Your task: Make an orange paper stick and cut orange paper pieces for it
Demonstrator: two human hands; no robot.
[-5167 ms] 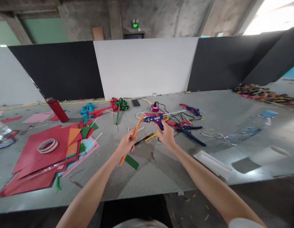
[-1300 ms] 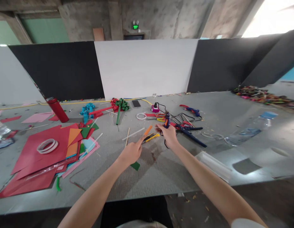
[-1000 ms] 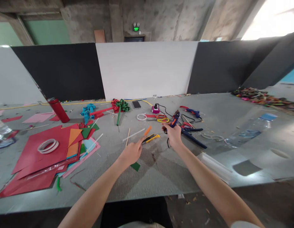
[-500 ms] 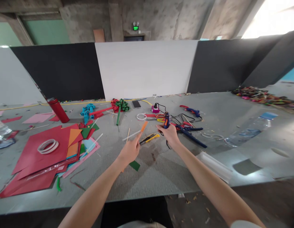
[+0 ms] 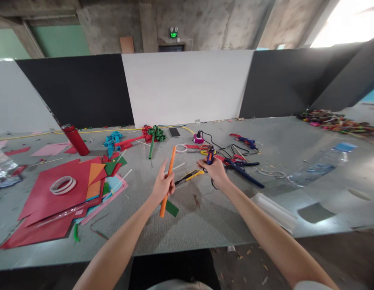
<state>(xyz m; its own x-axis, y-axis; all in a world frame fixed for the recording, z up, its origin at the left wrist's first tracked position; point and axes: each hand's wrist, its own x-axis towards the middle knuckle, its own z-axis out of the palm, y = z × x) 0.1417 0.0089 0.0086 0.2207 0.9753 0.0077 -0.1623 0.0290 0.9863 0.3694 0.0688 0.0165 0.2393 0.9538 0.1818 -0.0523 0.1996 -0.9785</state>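
My left hand (image 5: 163, 183) is closed around a slim orange paper tube (image 5: 171, 161), which tilts upward away from me over the table. Gripped in my right hand (image 5: 215, 169) is a blue hot glue gun (image 5: 210, 156) with an orange part; a dark cord hangs below that hand. Between both hands lies a yellow-and-black utility knife (image 5: 191, 176). Beneath the tube's lower end is a dark green paper strip (image 5: 170, 208). A translucent stick (image 5: 177, 167) lies behind my left hand, partly hidden.
Red paper sheets (image 5: 54, 177) carry a white tape roll (image 5: 63, 185) at left, near a red flask (image 5: 75, 139). Green paper flowers (image 5: 156, 133), a phone (image 5: 174, 132), a purple power adapter (image 5: 198, 138), blue-handled pliers (image 5: 244, 173) and a water bottle (image 5: 319, 167) lie farther out.
My left hand has turned, so the orange tube now shows along most of its length and points more upright. My right hand stays almost in place with the glue gun.
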